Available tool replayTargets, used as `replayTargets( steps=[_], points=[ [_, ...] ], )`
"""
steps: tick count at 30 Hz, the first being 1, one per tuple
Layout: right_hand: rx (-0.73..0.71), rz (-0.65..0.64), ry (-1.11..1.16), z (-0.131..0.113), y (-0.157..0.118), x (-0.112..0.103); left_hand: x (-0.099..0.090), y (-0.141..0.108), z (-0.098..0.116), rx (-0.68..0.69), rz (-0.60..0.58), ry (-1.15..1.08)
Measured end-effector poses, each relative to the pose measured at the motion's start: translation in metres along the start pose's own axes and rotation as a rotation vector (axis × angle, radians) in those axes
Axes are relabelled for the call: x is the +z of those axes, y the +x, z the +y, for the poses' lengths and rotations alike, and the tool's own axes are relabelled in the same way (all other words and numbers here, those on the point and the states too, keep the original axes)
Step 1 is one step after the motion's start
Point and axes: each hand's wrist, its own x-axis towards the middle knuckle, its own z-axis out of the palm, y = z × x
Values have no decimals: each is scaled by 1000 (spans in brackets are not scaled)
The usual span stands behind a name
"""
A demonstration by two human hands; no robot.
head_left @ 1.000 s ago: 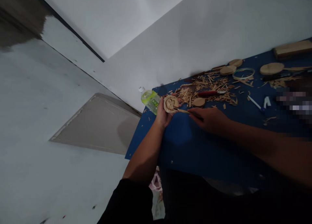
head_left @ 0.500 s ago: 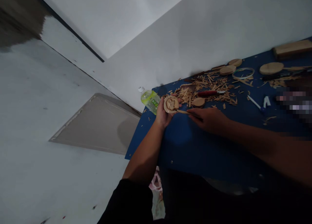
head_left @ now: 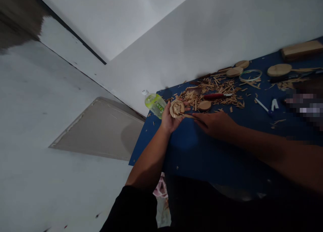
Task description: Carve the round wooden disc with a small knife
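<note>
wooden disc [head_left: 177, 108] lies within cupped left fingers [head_left: 187, 108]; right fingers [head_left: 202, 117] pinch a tool [head_left: 188, 116].

A black sleeve [head_left: 133, 210] leaves the left forearm [head_left: 151, 154] bare, and both hands [head_left: 217, 123] ungloved.

Dim overall — darkest toward lower right

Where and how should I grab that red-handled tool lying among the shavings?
Probably by its red handle, from above: the tool lies with its bright blade pointing right, and a wooden disc sits close on the handle's near side.
</note>
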Motion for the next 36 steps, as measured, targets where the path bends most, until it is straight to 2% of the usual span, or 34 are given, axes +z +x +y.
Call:
replayTargets(
  steps=[5,12,17,23,29,36],
  points=[
    [-12,-104,-65,-11,-2,-7,5,-3,0,13,-20,-42],
    [7,-106,-52,-13,-2,-11,10,-9,2,5,-63,-20],
    [-30,-101,-52,-13,-3,-12,10,-11,3,13,-92,23],
    [-29,-115,-29,-17,-4,-9,15,-13,4,-2,-7,69],
    [-7,-211,-15,-23,-1,-10,16,-15,3,57,-58,20],
    [30,-245,62,-26,0,-11,17,-15,3,75,9,17]
  ],
)
